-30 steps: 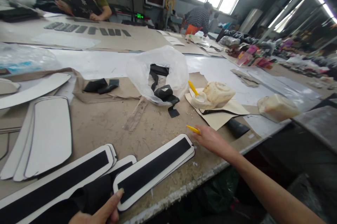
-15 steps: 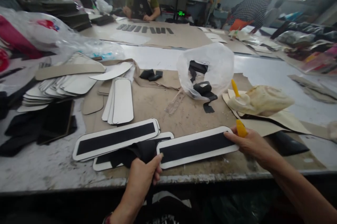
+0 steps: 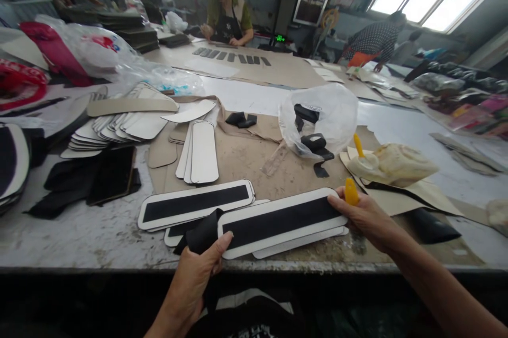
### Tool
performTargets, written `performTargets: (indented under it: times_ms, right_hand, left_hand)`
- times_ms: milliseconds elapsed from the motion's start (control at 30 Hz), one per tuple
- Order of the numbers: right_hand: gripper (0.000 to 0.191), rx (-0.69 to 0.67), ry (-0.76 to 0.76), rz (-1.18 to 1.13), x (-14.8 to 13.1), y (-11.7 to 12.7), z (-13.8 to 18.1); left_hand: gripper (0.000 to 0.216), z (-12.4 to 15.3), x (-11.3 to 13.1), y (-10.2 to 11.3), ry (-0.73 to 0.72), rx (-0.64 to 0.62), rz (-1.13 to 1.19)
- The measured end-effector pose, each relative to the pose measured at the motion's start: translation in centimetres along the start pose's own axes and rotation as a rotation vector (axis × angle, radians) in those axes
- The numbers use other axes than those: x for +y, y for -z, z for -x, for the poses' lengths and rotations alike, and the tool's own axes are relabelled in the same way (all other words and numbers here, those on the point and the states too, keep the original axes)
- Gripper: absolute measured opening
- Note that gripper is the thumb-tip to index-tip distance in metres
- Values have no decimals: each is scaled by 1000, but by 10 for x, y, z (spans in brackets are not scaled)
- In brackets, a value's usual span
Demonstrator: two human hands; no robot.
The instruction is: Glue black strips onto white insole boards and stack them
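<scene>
A long white panel with a black centre strip (image 3: 278, 221) is held at both ends just above the table's front edge. My left hand (image 3: 196, 280) grips its near left end together with a piece of black fabric (image 3: 202, 232). My right hand (image 3: 363, 216) pinches the right end and also holds a yellow tool (image 3: 351, 191) upright. Another white panel (image 3: 301, 240) lies under the lifted one. Two more black-striped panels (image 3: 194, 203) lie just to the left.
Plain white panels (image 3: 200, 150) are stacked at centre, more fanned at left (image 3: 115, 129). A clear bag with black straps (image 3: 317, 121), a glue lump with a yellow brush (image 3: 381, 161) and black fabric (image 3: 91, 179) lie around. Other people work across the table (image 3: 59, 232).
The top striped panel has lifted off the one beneath it and shifted left toward me. The view has tilted up slightly.
</scene>
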State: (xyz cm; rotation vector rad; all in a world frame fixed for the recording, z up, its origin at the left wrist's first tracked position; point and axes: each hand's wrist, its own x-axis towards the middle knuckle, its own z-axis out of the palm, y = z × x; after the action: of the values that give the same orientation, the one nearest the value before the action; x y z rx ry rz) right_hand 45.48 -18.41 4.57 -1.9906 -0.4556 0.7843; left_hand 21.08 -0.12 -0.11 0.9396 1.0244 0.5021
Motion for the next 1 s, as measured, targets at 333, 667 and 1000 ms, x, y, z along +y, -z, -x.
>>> performTargets:
  times_ms: [333,667,1000]
  right_hand:
    - [37,5,25,277,-8,-33,7]
    - [34,-105,26,278,-10,-48,11]
    - [36,-135,1,239,1,-47,4]
  left_hand:
    - [51,-1,2,34,54,116,21]
    - [61,1,5,38,57,247,48]
    - [66,-2,1,39,30,220,46]
